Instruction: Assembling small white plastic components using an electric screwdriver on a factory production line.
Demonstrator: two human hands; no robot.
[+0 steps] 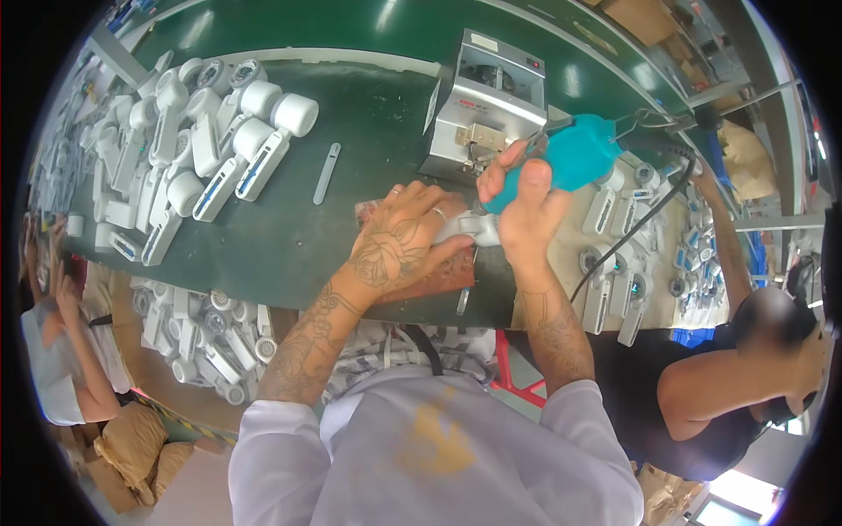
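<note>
Green desk (351, 140) fills most of our view. Pile of white handheld units (189, 149) far left on it, grey machine (487, 110) sits top centre. Our right hand (526, 206) wrapped tight round teal power screwdriver (570, 158), tip pointing down at white part (469, 230). Our left hand (399, 241) flat, fingers spread, pinning that part on reddish mat (447, 272) at near desk edge. Loose white strip (326, 173) lies mid-desk.
</note>
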